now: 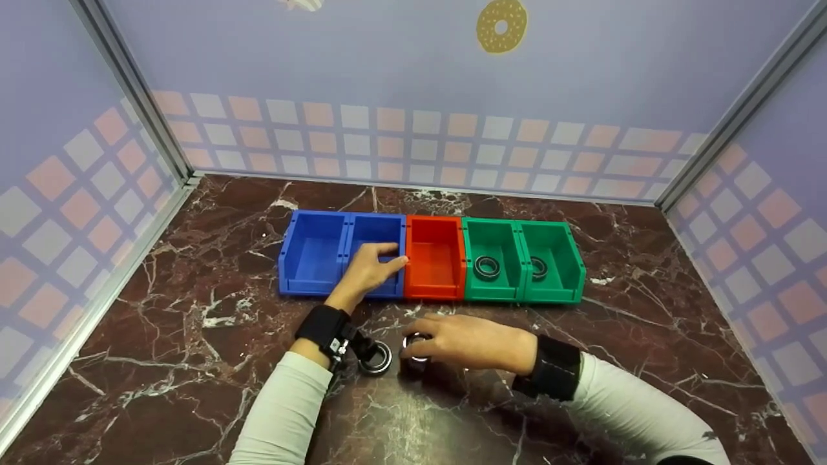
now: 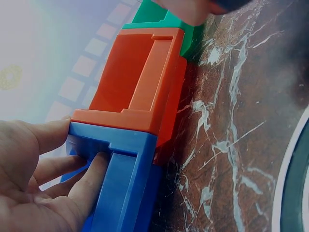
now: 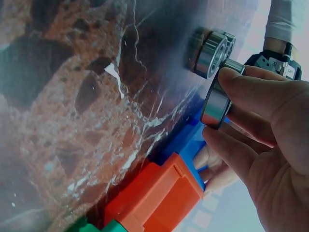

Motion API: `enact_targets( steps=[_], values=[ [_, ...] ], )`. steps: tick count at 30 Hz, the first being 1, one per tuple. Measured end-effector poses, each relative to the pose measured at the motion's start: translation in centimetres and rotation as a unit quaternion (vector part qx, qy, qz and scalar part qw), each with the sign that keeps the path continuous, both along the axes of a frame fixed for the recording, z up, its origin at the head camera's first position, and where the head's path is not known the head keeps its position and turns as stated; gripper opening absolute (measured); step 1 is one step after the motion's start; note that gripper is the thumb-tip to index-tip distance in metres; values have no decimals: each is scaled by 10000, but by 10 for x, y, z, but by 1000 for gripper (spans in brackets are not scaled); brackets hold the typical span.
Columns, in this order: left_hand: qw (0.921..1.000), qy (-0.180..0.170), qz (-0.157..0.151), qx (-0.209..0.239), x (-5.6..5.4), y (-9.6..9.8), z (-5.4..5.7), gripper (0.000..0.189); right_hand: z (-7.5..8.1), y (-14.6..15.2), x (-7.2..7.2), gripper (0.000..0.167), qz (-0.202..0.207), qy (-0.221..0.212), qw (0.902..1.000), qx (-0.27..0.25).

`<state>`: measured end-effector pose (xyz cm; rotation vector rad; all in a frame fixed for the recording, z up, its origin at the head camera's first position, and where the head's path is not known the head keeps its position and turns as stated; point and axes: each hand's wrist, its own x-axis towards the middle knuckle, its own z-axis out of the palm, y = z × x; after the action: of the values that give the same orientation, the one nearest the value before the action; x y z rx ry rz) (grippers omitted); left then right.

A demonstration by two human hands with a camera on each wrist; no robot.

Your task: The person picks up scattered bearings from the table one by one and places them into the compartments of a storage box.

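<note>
My right hand (image 1: 468, 342) pinches a metal ring bearing (image 3: 217, 104) on edge between thumb and fingers, just above the table in front of the red bin (image 1: 433, 265). Another bearing (image 1: 375, 358) lies on the table beside the left wrist. My left hand (image 1: 371, 268) reaches over the second blue bin (image 1: 384, 223). Its thumb touches the rim beside the red bin, while the other fingers extend inside the blue bin; no bearing shows between them. One bearing (image 1: 487, 267) lies in the nearer green bin and one (image 1: 537, 267) in the outer green bin, partly hidden by the divider.
The bins stand side by side in a row, with the first blue bin (image 1: 313, 252) at the left end and the outer green bin (image 1: 555, 245) at the right. Patterned panels (image 1: 400, 77) enclose the brown marble-look table (image 1: 161, 342) at the back and sides.
</note>
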<state>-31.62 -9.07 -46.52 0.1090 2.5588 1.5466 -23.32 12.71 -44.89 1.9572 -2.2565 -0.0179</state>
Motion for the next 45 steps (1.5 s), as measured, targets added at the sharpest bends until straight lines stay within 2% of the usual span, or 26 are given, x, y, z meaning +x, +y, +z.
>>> enact_targets(
  steps=[13, 17, 21, 25, 36, 45],
  values=[
    [10000, 41, 6, 14, 0, -1, 0, 55, 15, 1, -10, 35, -108, -55, 9998, -165],
    [9998, 163, -38, -57, 0, -1, 1, 54, 22, 1, -14, 31, -146, -137, 9996, -217],
    [9996, 234, -59, -125, 0, -1, 2, 53, 29, 1, -19, 30, -159, -108, 9994, -281],
    [9998, 156, -38, -108, 0, -1, 2, 54, 34, 2, -25, 31, -132, -48, 9992, -370],
    [9999, 113, -40, -119, 1, -2, 3, 55, 40, 4, -43, 38, -270, -412, 9980, -403],
    [9999, 143, -35, -90, 0, -1, 1, 54, 48, 4, -60, 36, -425, -414, 9973, -426]
  ],
)
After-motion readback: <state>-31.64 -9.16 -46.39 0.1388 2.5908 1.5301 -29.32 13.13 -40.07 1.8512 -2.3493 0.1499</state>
